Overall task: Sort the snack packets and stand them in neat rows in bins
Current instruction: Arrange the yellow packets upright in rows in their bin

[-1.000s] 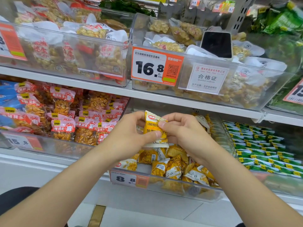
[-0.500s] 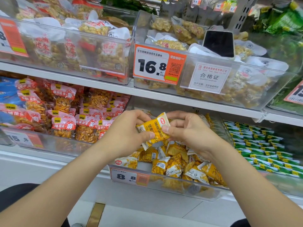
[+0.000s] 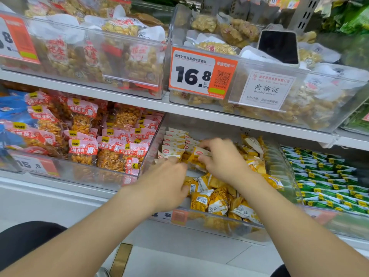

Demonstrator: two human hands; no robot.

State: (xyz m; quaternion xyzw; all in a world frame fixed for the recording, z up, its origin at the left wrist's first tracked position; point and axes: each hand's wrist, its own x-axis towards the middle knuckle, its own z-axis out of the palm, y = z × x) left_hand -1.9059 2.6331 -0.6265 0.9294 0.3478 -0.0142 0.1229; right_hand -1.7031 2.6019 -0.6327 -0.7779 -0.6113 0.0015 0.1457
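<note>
Head view: clear bin (image 3: 279,166) on lower shelf, with upright row of packets (image 3: 173,144) at back left and loose heap (image 3: 215,200) in front. Right hand (image 3: 223,158) pinching yellow packet (image 3: 196,157) beside row. Left hand (image 3: 165,182) at row's near end — blurred, grip not determinable.

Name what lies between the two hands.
Head view: a yellow snack packet lies between the left hand and the right hand, at the front end of the standing row.

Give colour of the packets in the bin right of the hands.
Green packets with small yellow labels and white edges; the head view shows them clearly.
</note>
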